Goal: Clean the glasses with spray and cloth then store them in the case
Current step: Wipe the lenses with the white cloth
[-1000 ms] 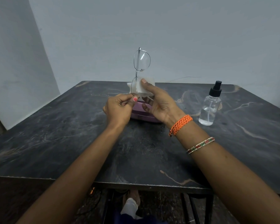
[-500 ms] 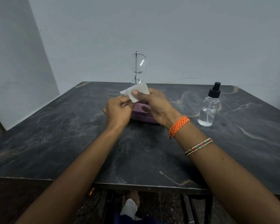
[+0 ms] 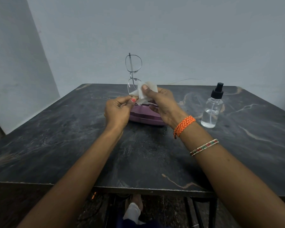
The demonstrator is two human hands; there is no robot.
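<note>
Head view: dark marbled table [image 3: 59,145] w/ pale veins, chipped near edge, set against plain grey-white walls [image 3: 171,33]; corner of room at left. Glasses [image 3: 133,69] held on end above table centre, one lens over the other. Left hand [image 3: 118,111] pinches frame at the bottom, fingers curled. Right hand [image 3: 163,104] grips white cloth [image 3: 142,94], thumb pressing it on lower lens. Purple case [image 3: 145,117] lies on table just behind hands, lid down. Spray bottle [image 3: 212,107] stands upright to the right, apart from case. Orange thread band + beaded bangle on right forearm. Floor, table legs & a foot under near edge.
</note>
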